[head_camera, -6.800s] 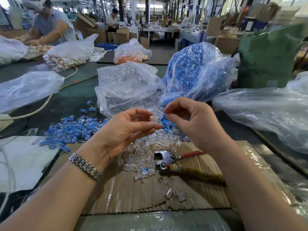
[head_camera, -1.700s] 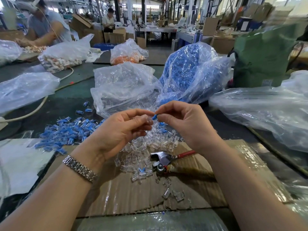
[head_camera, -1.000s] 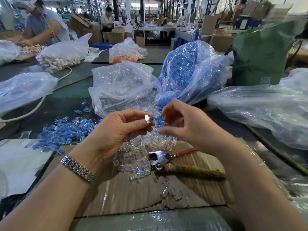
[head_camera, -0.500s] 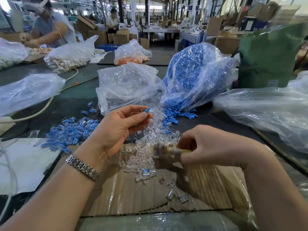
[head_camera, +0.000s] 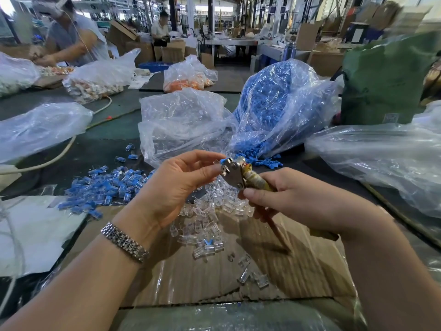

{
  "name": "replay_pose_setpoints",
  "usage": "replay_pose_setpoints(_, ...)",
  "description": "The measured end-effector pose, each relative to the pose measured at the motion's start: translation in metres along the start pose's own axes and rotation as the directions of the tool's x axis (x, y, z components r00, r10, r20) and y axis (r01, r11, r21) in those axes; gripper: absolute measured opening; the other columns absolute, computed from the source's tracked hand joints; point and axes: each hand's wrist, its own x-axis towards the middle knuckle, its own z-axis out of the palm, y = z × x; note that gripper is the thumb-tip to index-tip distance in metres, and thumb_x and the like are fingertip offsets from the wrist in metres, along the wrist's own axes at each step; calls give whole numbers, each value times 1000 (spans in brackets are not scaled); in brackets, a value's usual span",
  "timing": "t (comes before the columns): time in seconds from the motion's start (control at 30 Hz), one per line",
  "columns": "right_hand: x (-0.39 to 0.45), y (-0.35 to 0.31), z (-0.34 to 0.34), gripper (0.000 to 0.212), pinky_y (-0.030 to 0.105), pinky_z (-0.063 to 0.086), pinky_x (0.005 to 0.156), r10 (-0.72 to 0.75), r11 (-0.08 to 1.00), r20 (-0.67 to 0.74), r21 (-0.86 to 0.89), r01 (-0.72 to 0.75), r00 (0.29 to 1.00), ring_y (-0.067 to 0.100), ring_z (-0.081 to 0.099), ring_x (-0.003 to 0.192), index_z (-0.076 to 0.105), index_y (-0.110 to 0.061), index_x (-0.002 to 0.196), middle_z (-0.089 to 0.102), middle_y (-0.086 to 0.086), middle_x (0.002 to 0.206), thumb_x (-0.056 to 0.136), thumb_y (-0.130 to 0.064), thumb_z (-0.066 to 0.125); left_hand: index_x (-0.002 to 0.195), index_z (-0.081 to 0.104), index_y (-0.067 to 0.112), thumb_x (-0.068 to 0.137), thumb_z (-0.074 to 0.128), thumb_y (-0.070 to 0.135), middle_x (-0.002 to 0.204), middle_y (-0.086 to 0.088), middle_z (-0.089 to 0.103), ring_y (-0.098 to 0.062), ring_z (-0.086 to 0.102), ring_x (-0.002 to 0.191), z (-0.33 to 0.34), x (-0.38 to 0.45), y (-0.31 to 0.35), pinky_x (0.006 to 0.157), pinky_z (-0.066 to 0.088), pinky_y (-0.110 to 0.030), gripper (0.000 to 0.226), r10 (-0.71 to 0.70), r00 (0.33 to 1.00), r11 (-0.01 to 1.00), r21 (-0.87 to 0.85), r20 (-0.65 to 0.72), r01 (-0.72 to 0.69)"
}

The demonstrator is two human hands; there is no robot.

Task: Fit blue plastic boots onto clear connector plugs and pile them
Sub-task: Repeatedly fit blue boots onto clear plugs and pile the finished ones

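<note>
The left hand (head_camera: 176, 180) pinched a small clear connector plug with a blue plastic boot (head_camera: 220, 161) between thumb and fingers, while the right hand (head_camera: 286, 199) gripped metal pliers with tape-wrapped handles (head_camera: 235, 174), the tool's head touching that plug. Below them loose clear plugs (head_camera: 205, 216) lay on the tape-covered brown cardboard sheet (head_camera: 298, 271); a heap of blue-fitted plugs (head_camera: 107, 187) sat to the left.

The pliers (head_camera: 232, 174) have shiny bare metal jaws. The plugs (head_camera: 205, 225) are glossy clear plastic on matt brown cardboard (head_camera: 298, 271). The watch band (head_camera: 125, 242) is polished metal links.
</note>
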Motion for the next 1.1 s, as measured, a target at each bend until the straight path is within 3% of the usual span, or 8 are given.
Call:
replay_pose_setpoints(0.23, 3, -4, 6, 41, 53, 58, 83, 14, 999, 9, -36, -13, 1000, 29, 74, 78, 60, -2, 98, 71, 17, 87, 100, -42, 55, 97, 80, 18, 78, 76, 17, 95, -4, 79, -8, 72, 88, -1, -1, -3, 78, 53, -16, 20, 97, 995, 986, 137, -35, -91)
replay_pose_setpoints(0.43, 8, -4, 14, 47, 30, 51, 52, -5, 997, -27, -78, 3, 1000, 25, 65, 50, 54, -6, 84, 63, 4, 59, 102, -49, 47, 97, 81, 22, 76, 77, 21, 102, -5, 79, -14, 72, 95, -3, 1, -8, 87, 58, -25, 22, 117, 990, 977, 190, -77, -101)
replay_pose_setpoints(0.6, 10, -3, 16, 53, 27, 48, 53, -10, 998, -32, -58, 8, 999, 22, 65, 50, 54, -7, 87, 64, 4, 61, 97, -59, 47, 98, 80, 16, 77, 76, 19, 101, -6, 79, -18, 73, 97, -4, 1, -8, 87, 57, -23, 22, 132, 988, 971, 210, -82, -113)
replay_pose_setpoints(0.73, 3, 0, 6, 47, 38, 56, 65, -21, 985, -2, -169, 20, 1000, 21, 69, 64, 58, -12, 89, 69, 6, 75, 93, -60, 55, 100, 77, 12, 79, 78, 14, 100, -5, 79, -19, 74, 98, -13, 3, 1, 90, 58, -23, 21, 145, 980, 956, 275, -138, -103)
replay_pose_setpoints(0.83, -3, 4, -3, 29, 30, 48, 62, -17, 938, 60, -344, 37, 998, 9, 58, 63, 61, -23, 85, 63, -5, 72, 89, -49, 70, 97, 74, 22, 88, 75, 6, 93, 0, 76, -12, 72, 87, -33, 5, 5, 76, 56, -18, 18, 206, 938, 796, 605, -278, 5)
replay_pose_setpoints(0.93, -5, 6, -4, 25, 26, 47, 68, -21, 895, 133, -439, 78, 991, 2, 57, 74, 62, -30, 89, 63, -12, 83, 78, -43, 81, 94, 71, 28, 88, 67, 8, 97, 1, 70, -18, 66, 88, -51, 6, 5, 77, 52, -35, 21, 288, 872, 440, 863, -397, 247)
replay_pose_setpoints(1.0, -4, 7, 0, 33, 31, 51, 79, -18, 860, 163, -500, 99, 986, 4, 59, 86, 62, -31, 96, 62, -12, 93, 74, -44, 82, 101, 74, 28, 87, 65, 10, 105, 0, 63, -25, 59, 103, -53, 7, 3, 91, 49, -45, 25, 316, 881, 236, 928, -353, 287)
replay_pose_setpoints(1.1, -2, 6, 4, 39, 31, 51, 86, -4, 836, 195, -537, 110, 981, 7, 55, 96, 58, -35, 102, 57, -15, 100, 73, -44, 84, 113, 74, 32, 92, 62, 8, 123, 7, 60, -19, 51, 121, -43, 9, -5, 103, 39, -45, 34, 276, 952, 141, 985, -133, 97)
